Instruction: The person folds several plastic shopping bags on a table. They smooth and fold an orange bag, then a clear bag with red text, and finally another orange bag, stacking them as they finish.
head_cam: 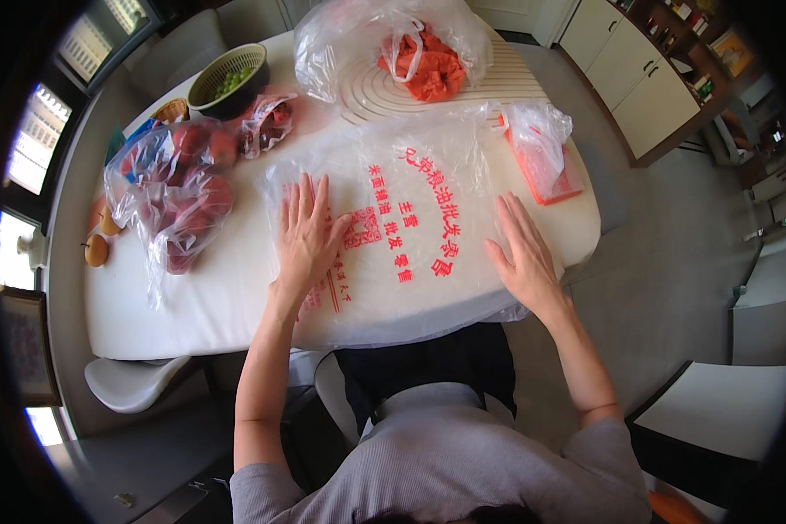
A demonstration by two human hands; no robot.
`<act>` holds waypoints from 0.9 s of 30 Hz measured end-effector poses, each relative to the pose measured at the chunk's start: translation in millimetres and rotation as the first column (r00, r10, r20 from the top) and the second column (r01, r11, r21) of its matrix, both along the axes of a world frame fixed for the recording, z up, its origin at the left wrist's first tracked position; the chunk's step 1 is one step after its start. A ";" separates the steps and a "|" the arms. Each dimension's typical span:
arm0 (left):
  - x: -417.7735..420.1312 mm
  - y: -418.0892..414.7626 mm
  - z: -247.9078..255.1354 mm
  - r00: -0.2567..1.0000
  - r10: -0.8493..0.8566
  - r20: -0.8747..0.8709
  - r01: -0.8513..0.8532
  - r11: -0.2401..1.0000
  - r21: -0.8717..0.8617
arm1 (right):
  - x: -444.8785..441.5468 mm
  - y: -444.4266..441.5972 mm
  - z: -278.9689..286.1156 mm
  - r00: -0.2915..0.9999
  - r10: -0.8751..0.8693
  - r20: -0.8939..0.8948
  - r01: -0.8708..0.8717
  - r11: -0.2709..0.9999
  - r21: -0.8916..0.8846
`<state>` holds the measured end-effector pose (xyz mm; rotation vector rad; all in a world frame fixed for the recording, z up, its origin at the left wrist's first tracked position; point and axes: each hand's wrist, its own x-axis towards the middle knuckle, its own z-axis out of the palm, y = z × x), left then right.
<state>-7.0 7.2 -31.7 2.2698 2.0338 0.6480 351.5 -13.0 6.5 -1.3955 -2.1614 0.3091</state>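
A large clear plastic bag with red printing [426, 216] lies spread flat on the white-topped table [190, 327], its near side hanging over the edge. My left hand [310, 236] rests palm down on the bag's left part, fingers pointing away from me. Near the bag's right edge is my right hand [523, 257], also palm down, its fingers extended and the thumb apart; whether it presses on the film or the table I cannot tell. Beyond it, a folded orange-red plastic bag [553, 177] lies under crumpled clear plastic [542, 131].
At the left is a clear bag of red fruit [190, 190], with brownish-yellow pears [96, 251] beside it. Behind stand a basket [200, 98] of green fruit, a small bag of dark red fruit [268, 124] and a big clear bag [331, 52] with a crumpled red bag [432, 69].
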 end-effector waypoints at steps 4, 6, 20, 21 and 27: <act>12.8 62.8 45.6 0.790 -0.177 0.587 0.111 0.983 0.148 | -44.9 68.0 25.5 0.925 0.122 -0.360 -0.137 0.990 -0.014; 5.5 122.8 32.0 0.764 -0.149 0.628 0.077 0.987 0.141 | -67.3 125.2 29.4 0.822 0.051 -0.567 -0.170 0.972 -0.160; -36.3 284.5 -9.8 0.871 0.093 0.483 -0.100 0.995 -0.013 | -145.4 347.2 -11.0 0.639 -0.299 -0.709 -0.306 0.747 -0.590; -48.5 288.0 -8.0 0.877 0.107 0.468 -0.123 0.992 0.004 | -156.1 349.7 -9.4 0.643 -0.292 -0.708 -0.301 0.753 -0.585; 15.6 236.0 36.9 0.930 -0.273 0.247 0.198 0.937 0.289 | -114.5 385.9 -47.7 0.883 -0.061 -0.466 0.065 0.998 -0.008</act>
